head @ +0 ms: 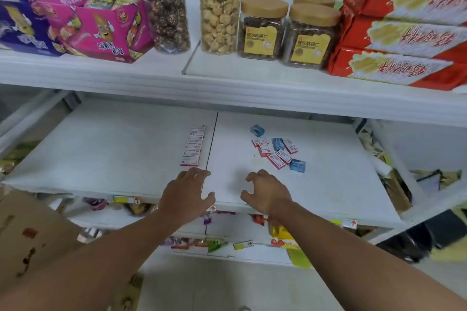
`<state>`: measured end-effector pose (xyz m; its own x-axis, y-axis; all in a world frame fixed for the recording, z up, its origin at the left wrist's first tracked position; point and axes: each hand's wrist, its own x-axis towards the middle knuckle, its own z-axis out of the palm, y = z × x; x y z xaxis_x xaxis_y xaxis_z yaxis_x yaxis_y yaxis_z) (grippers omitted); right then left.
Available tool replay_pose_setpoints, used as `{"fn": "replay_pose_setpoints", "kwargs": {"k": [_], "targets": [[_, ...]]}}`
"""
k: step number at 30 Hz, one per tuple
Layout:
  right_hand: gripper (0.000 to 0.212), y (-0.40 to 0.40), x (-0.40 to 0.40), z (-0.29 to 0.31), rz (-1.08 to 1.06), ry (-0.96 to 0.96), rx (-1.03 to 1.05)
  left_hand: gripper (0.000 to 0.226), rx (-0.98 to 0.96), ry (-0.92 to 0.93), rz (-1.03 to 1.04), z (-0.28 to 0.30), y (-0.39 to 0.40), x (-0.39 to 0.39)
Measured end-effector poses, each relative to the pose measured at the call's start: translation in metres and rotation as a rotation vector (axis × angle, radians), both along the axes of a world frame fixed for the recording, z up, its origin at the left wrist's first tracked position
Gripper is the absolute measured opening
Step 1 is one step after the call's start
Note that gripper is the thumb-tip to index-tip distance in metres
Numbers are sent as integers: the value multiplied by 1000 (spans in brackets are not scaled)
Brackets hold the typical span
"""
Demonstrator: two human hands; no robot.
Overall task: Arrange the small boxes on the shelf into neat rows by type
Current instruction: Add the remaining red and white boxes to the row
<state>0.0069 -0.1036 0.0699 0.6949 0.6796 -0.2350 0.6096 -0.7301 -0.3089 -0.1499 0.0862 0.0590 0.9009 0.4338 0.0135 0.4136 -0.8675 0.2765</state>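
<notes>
Messy pile of red and blue boxes lies far and right of right hand. Right hand nearer, fingers curled, holds nothing. Left hand spread loose, empty, just near neat red row, which runs near-to-far.

A row of boxes lies left of scattered boxes.
</notes>
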Motion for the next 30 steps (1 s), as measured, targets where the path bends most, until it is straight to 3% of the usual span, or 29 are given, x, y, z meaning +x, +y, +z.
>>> {"fn": "replay_pose_setpoints", "kwargs": {"k": [9, 14, 23, 30], "targets": [[60, -46, -47, 4, -89, -36, -68, 66, -90, 47, -84, -30, -37, -38], [62, -73, -54, 8, -134, -30, -56, 67, -97, 36, -117, -19, -56, -39], [60, -118, -16, 27, -118, -100, -40, 66, 58, 11, -103, 29, -70, 6], [61, -161, 38, 29, -77, -96, 25, 64, 110, 65, -120, 29, -139, 59]]}}
